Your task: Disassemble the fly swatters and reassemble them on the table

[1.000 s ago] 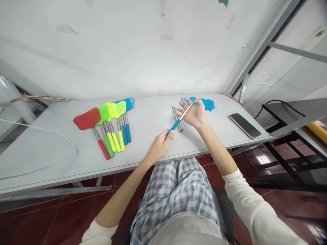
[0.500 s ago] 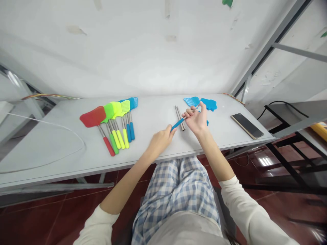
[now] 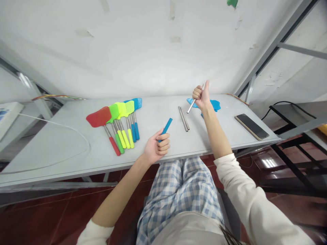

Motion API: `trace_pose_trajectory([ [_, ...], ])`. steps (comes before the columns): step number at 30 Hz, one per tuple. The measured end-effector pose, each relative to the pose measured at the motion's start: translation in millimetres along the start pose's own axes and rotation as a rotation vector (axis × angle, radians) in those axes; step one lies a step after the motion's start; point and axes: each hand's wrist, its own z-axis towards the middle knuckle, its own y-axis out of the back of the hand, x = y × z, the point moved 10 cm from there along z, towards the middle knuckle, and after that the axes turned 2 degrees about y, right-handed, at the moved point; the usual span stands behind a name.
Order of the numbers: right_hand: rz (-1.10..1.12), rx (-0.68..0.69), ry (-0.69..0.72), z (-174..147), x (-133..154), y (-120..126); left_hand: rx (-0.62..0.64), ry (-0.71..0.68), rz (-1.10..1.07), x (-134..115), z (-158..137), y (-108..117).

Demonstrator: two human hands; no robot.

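My left hand (image 3: 157, 146) is closed around a blue handle sleeve (image 3: 166, 126), which points up and to the right over the front of the table. Further back on the right, my right hand (image 3: 202, 95) grips a thin metal rod (image 3: 190, 106), its lower end slanting down to the left. The sleeve and the rod are apart. Two more metal rods (image 3: 184, 119) lie side by side on the table between my hands. Behind my right wrist are blue fly swatter heads (image 3: 215, 104), partly hidden by that hand and forearm.
A fanned row of fly swatters with red (image 3: 99, 116), green, yellow and blue heads lies on the left of the table (image 3: 61, 143). A phone (image 3: 251, 126) rests at the right. A thin white cable (image 3: 76, 131) curves across the left end. The wall stands behind.
My hands have moved apart: the rod in my right hand is now separate from the blue sleeve and raised back and right. My left hand has turned, tilting the sleeve more upright.
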Motion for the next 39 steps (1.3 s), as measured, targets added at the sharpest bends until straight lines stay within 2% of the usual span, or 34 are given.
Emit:
trace_pose_trajectory([
  [4, -0.345, 0.064, -0.150, 4.7, -45.9, -11.9, -0.181, -0.161, 0.140, -32.2, -6.2, 22.6],
  [6, -0.554, 0.042, -0.132, 0.8, -67.6, -15.8, -0.269, -0.248, 0.246, -48.8, -4.7, 27.7],
  [8, -0.712, 0.048, -0.074, -2.5, -76.7, -19.2, -0.342, -0.298, 0.356, -58.1, -3.8, 31.2],
  [11, -0.827, 0.126, 0.006, -5.6, -65.6, -16.1, -0.413, -0.333, 0.556, -62.0, -5.7, 35.8],
  [15, -0.994, 0.138, 0.071, -11.3, -27.8, 14.6, -0.455, -0.320, 0.777, -58.2, -3.2, 40.4],
  [17, -1.082, 0.121, 0.076, -16.0, -18.7, 28.9, -0.483, -0.332, 0.842, -58.9, 1.7, 40.2],
  [20, -1.323, 0.082, 0.071, -20.6, -22.7, 38.7, -0.491, -0.387, 0.941, -62.0, 11.2, 30.6],
  [22, -1.509, 0.028, 0.084, -20.0, -28.9, 39.0, -0.504, -0.432, 1.016, -65.0, 14.9, 22.7],
  [24, -1.604, -0.018, 0.114, -17.2, -35.0, 35.2, -0.545, -0.476, 1.104, -69.7, 15.3, 16.4],
  [27, -1.602, -0.033, 0.156, -13.7, -42.6, 29.5, -0.619, -0.525, 1.250, -79.7, 13.7, 8.7],
  [30, -1.542, -0.065, 0.226, -18.5, -38.9, 27.2, -0.643, -0.493, 1.400, -86.5, 19.9, 1.8],
  [33, -1.373, -0.020, 0.307, -35.3, -33.1, 15.7, -0.650, -0.457, 1.553, -89.1, 31.3, -10.6],
  [37, -1.019, 0.182, 0.211, -61.5, -42.7, -6.9, -0.615, -0.451, 1.725, -78.8, 48.4, -36.0],
  [39, -0.904, 0.209, 0.164, -68.7, -38.5, -5.7, -0.553, -0.468, 1.784, -71.5, 53.2, -44.5],
])
